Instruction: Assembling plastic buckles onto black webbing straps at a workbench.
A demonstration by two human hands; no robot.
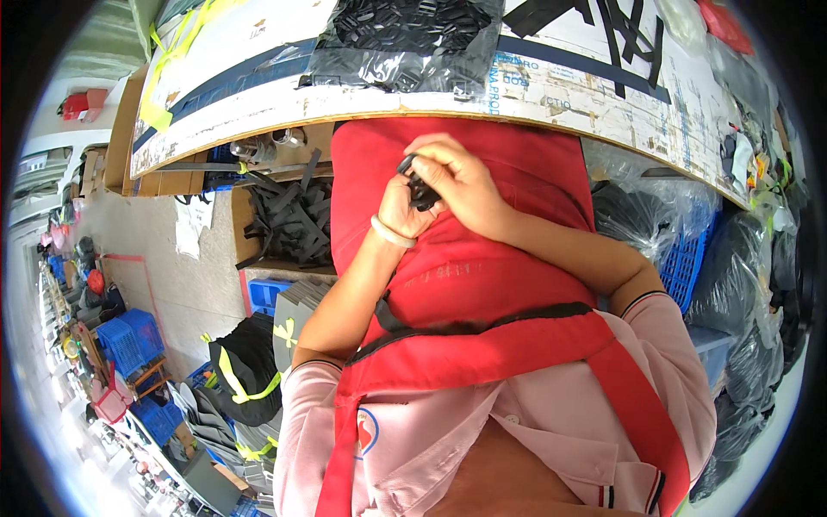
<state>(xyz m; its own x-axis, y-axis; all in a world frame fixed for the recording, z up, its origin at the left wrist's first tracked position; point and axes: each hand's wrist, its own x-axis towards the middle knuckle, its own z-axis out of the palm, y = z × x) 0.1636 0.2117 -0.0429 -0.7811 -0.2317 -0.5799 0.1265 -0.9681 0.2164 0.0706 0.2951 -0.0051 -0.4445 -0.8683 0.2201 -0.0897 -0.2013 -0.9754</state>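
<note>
At twelve o'clock, we hold a black piece (422, 193), left hand (407, 209) and right hand (467, 186) curled closed; slack grip could drop it

- Held piece (424, 196): black, plastic-looking, slightly glossy.
- Apron (508, 284): matt red cloth.
- Parts bag (405, 43): clear, glossy, crinkled plastic.
- Tabletop (267, 108): scuffed white surface, wood-like edge.

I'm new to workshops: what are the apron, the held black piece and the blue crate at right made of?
Red apron: apparently matte fabric, with soft folds. Black piece: perhaps glossy plastic, given its highlights; partly hidden. Blue crate: likely smooth moulded plastic, from its lattice wall.
</note>
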